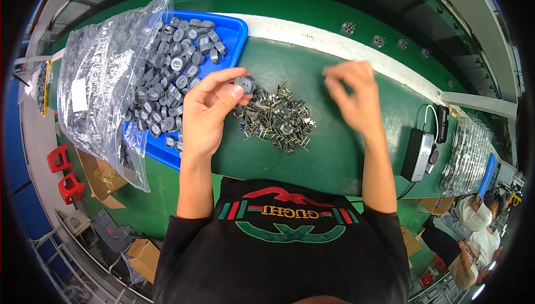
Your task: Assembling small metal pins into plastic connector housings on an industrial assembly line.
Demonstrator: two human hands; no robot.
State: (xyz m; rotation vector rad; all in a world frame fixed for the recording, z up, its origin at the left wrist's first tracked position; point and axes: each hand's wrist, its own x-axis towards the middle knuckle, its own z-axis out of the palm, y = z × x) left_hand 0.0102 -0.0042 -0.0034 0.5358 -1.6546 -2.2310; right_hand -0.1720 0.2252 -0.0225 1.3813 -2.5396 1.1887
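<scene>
My left hand (209, 109) pinches a round grey plastic cap (246, 84) between thumb and fingers, at the left edge of a heap of metal-pinned parts (281, 120). The heap lies on the green tabletop (334, 159). To the right and farther off, my right hand (355, 89) hovers over the table near the white rail (312, 39); its curled fingers are smeared by motion, and I cannot make out anything in them. Beside my left hand, a blue tray (237, 39) bears many similar grey caps (161, 89), partly covered by a clear plastic bag (92, 81).
Beyond the rail, several small pinned parts (379, 41) sit spaced out on a green belt (301, 11). A black-and-silver device (418, 153) with a cable stands at the table's right end, near clear plastic packaging (467, 156). Co-workers (473, 220) are at the lower right.
</scene>
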